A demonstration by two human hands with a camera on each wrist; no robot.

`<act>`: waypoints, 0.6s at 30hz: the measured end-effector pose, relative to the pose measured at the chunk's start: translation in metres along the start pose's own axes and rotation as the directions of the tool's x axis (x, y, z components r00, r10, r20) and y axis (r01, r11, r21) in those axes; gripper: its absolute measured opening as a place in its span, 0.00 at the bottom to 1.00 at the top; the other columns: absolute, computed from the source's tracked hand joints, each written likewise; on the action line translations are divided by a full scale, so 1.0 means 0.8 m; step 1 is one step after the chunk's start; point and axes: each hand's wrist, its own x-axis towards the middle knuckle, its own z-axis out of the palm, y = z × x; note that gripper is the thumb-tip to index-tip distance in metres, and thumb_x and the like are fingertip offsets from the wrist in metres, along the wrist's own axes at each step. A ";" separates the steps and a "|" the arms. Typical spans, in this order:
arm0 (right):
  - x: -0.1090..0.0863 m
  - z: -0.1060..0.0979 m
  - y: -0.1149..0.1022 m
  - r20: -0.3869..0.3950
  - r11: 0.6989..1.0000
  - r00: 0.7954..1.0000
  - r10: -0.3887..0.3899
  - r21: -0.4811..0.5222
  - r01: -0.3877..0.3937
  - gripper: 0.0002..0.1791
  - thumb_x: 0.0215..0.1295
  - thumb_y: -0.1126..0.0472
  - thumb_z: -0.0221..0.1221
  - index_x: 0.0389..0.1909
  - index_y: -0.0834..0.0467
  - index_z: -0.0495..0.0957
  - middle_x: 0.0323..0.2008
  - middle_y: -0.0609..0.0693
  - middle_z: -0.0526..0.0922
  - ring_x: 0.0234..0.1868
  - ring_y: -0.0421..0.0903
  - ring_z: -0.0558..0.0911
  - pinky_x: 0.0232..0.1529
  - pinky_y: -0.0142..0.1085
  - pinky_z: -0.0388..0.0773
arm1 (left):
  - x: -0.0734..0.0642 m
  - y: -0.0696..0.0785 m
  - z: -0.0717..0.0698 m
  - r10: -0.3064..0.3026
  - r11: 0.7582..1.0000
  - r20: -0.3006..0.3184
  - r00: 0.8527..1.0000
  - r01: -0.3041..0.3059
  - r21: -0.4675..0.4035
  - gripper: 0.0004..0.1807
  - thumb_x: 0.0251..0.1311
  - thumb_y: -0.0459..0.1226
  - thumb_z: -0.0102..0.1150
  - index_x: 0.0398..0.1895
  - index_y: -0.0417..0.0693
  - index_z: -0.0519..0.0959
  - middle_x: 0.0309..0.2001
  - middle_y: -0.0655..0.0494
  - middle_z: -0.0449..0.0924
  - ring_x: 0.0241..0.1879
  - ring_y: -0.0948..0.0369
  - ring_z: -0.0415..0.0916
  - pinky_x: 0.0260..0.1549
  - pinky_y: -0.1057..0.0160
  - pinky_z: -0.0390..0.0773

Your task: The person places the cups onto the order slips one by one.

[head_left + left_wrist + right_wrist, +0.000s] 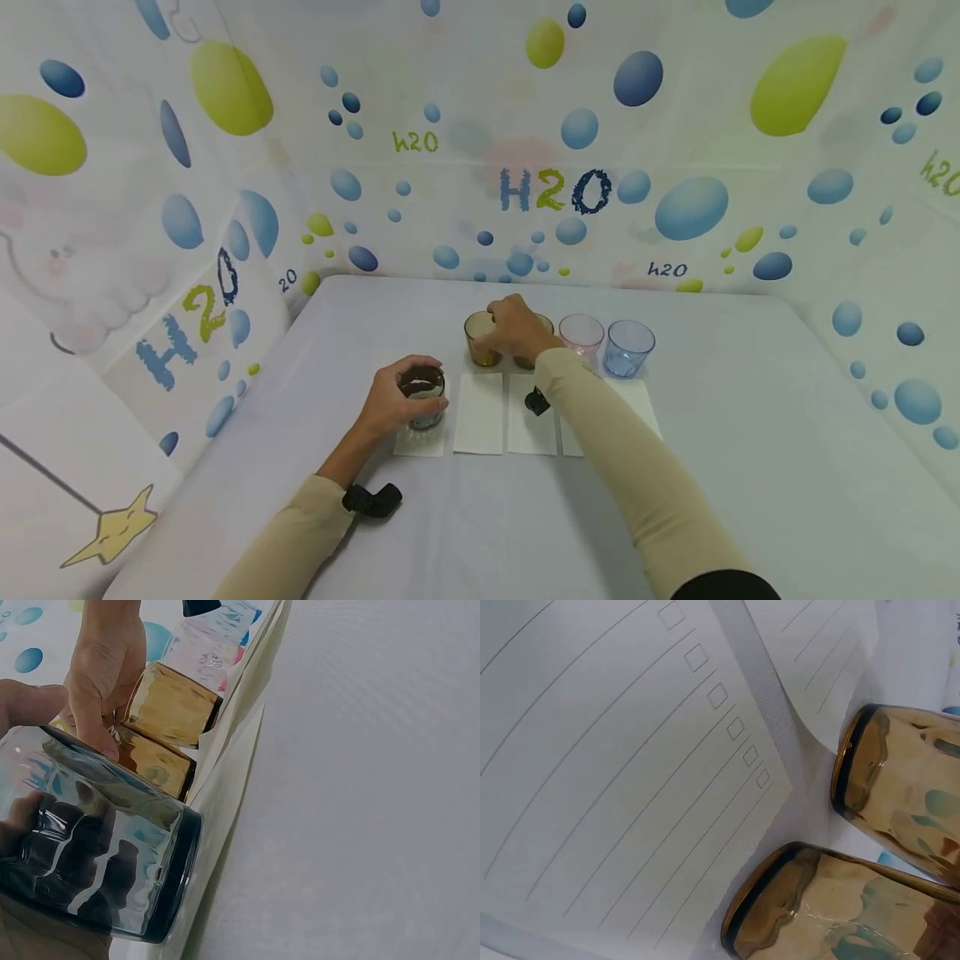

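Note:
My left hand [392, 396] grips a grey-tinted glass [426, 419] over the leftmost sheet of lined paper [420, 445]. In the left wrist view, fingers show through the clear wall of that glass [97, 832]. Farther back, my right hand [522, 327] holds the left amber glass [483, 353] by its upper part, the thumb at the near side. A second amber glass [171, 705] stands close beside it, mostly hidden behind the right hand in the head view. In the right wrist view both amber glasses, the held one [840, 904] and its neighbour [900, 780], lie past a paper's edge.
To the right of the amber pair stand a pink glass [582, 335] and a blue glass [629, 350]. Several white sheets, such as one sheet [477, 414] and another [532, 435], lie in a row before the glasses on the white tablecloth [465, 525]. A patterned curtain [465, 192] hangs behind.

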 end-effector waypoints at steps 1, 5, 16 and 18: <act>0.000 0.000 0.000 -0.001 1.000 1.000 0.002 -0.002 -0.002 0.42 0.55 0.44 0.69 0.66 0.63 0.73 0.60 0.56 0.73 0.60 0.51 0.69 0.61 0.49 0.76 | 0.000 0.000 0.000 0.002 1.000 0.002 1.000 -0.002 0.000 0.31 0.49 0.32 0.77 0.57 0.35 0.77 0.51 0.43 0.82 0.51 0.47 0.81 0.57 0.44 0.78; 0.002 0.002 0.000 -0.002 1.000 1.000 0.011 0.013 -0.011 0.43 0.55 0.44 0.69 0.67 0.64 0.71 0.60 0.57 0.73 0.59 0.51 0.70 0.62 0.49 0.75 | -0.001 0.001 0.000 0.015 1.000 0.003 1.000 -0.015 0.001 0.30 0.50 0.32 0.77 0.57 0.34 0.77 0.50 0.42 0.82 0.51 0.47 0.81 0.57 0.45 0.79; 0.000 -0.003 -0.004 -0.039 0.985 0.999 -0.036 0.170 0.042 0.45 0.54 0.47 0.69 0.71 0.64 0.68 0.62 0.59 0.77 0.63 0.54 0.75 0.64 0.50 0.75 | -0.001 -0.002 0.000 0.032 0.999 0.003 0.999 -0.032 -0.026 0.30 0.49 0.30 0.77 0.57 0.33 0.77 0.50 0.40 0.82 0.50 0.46 0.82 0.56 0.46 0.80; -0.002 -0.005 -0.005 -0.040 0.982 0.999 -0.030 0.185 0.037 0.46 0.53 0.47 0.68 0.71 0.63 0.68 0.63 0.58 0.77 0.62 0.54 0.75 0.64 0.50 0.74 | 0.000 -0.002 0.000 0.031 0.999 0.002 1.000 -0.031 -0.026 0.30 0.49 0.30 0.77 0.57 0.33 0.77 0.50 0.40 0.81 0.50 0.46 0.82 0.56 0.46 0.79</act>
